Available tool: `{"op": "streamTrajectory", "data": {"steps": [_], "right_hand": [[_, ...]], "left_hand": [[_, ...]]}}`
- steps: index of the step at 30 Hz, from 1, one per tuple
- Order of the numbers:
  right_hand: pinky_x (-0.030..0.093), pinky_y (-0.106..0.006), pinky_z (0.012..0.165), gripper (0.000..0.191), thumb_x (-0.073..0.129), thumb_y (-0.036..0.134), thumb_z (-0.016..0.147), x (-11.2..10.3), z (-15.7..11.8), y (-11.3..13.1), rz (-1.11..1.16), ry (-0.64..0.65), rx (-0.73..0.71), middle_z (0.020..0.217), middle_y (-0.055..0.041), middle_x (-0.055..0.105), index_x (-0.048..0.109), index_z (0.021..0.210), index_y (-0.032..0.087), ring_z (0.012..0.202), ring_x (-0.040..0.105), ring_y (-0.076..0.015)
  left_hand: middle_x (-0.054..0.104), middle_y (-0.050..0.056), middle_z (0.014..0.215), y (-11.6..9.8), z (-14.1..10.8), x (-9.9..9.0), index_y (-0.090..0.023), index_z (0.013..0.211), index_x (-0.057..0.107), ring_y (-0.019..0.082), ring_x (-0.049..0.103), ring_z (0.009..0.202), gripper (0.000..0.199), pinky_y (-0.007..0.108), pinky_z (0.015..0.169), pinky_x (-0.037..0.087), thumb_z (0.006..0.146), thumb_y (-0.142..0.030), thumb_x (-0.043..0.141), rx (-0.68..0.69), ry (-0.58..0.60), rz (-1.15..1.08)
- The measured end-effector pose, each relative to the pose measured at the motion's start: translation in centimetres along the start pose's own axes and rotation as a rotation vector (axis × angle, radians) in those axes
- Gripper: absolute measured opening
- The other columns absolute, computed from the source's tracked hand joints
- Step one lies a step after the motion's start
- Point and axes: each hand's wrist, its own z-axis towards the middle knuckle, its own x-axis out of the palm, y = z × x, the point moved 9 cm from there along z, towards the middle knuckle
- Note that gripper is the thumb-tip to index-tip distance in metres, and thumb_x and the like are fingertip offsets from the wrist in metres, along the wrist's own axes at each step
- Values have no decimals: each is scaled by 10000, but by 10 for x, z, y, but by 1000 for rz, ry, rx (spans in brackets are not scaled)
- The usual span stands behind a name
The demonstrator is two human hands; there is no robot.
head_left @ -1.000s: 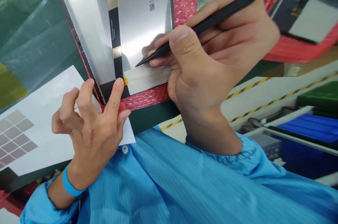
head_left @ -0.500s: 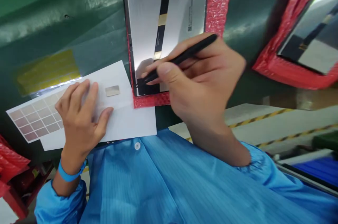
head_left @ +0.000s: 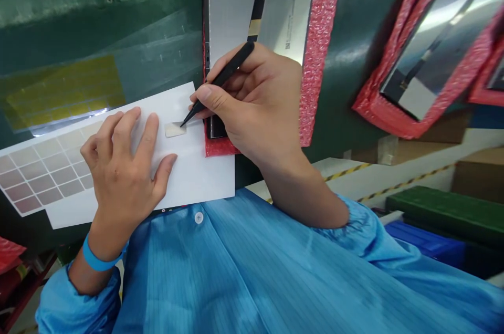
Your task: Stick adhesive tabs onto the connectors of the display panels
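Observation:
Black tweezers point(head_left: 230, 71) are pinched in my right hand point(head_left: 263, 108), their tip at the right part of a small silvery sticker point(head_left: 175, 129). The sticker lies on white sheets point(head_left: 205, 176). My left hand point(head_left: 126, 166) rests on the sheets with its fingers apart, left of the sticker, and holds nothing. Rows of greyish squares point(head_left: 45, 170) show on the sheet's left part. Behind my right hand is a silver display panel point(head_left: 232, 8) with a dark flex strip point(head_left: 258, 6), lying on red bubble wrap point(head_left: 321, 45); my hand hides its lower part.
More panels point(head_left: 437, 34) in red bubble wrap point(head_left: 366, 97) are on the green table point(head_left: 157, 61) at the right. A yellow sheet point(head_left: 66, 90) lies at the left. Beyond the table's edge stand a green box point(head_left: 444, 213) and a blue bin point(head_left: 425, 242).
My right hand has moved left with the tweezers, from the panel's lower corner to the sticker on the sheet. My left hand remains spread on the sheets. The view has shifted slightly.

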Motion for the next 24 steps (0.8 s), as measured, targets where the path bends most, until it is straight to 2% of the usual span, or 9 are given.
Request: {"op": "streamTrajectory", "data": {"steps": [4,6,8,10,12,15,18,21,24], "right_hand": [[652,-295,569,445,950,567,802,0,-1,2,99,-16,-20,785,32,673,619,909,288,754,749,-194],[641,-293,539,415,934,545,825,-13,1,5,176,-52,-37,780,35,710,623,923,288,680,738,-182],[613,-276,490,367,941,471,822,-36,3,8,223,-113,-67,763,33,743,639,906,279,612,722,-174],[593,-260,457,320,956,389,801,-66,4,11,213,-178,-84,740,25,757,669,876,268,586,721,-174],[595,-253,457,298,974,344,788,-92,6,11,167,-205,-64,731,10,759,698,861,258,619,747,-187],[610,-253,460,297,993,329,783,-111,8,7,132,-207,1,729,-9,759,718,847,236,648,767,-200],[601,-244,435,327,1019,318,749,-108,9,7,148,-202,23,673,-9,736,716,807,209,585,739,-186],[612,-254,460,271,980,272,794,-96,9,7,121,-173,56,668,7,724,714,799,215,601,745,-186],[627,-299,502,218,930,271,849,-89,7,7,70,-168,82,717,33,714,714,820,259,661,755,-196]], "left_hand": [[533,2,1659,8,-1,1,-365,1545,552,401,467,1532,591,579,1229,289,1012,-613,617,-55,6,-66],[530,18,1665,8,0,-2,-355,1548,558,423,463,1533,587,595,1225,289,1018,-601,616,-50,16,-76],[551,71,1648,2,2,-7,-326,1548,570,459,484,1514,580,625,1182,326,1019,-551,646,-31,26,-47],[588,158,1599,-11,7,-14,-281,1524,597,483,514,1484,544,664,1121,366,1013,-446,687,-3,21,7],[642,214,1513,-33,14,-19,-234,1459,648,476,572,1421,461,671,1073,401,1007,-314,696,46,-21,16],[730,201,1343,-68,29,-18,-194,1322,724,418,677,1260,328,606,1001,464,997,-197,680,115,-126,-85],[740,168,1281,-84,44,-2,-202,1294,744,374,690,1198,296,560,968,493,1014,-187,647,94,-155,-152],[711,196,1306,-83,51,11,-181,1338,738,384,669,1207,337,565,964,500,1017,-204,639,68,-133,-163],[695,211,1312,-79,51,14,-167,1355,731,388,659,1213,367,566,969,502,994,-205,674,74,-119,-169]]}}
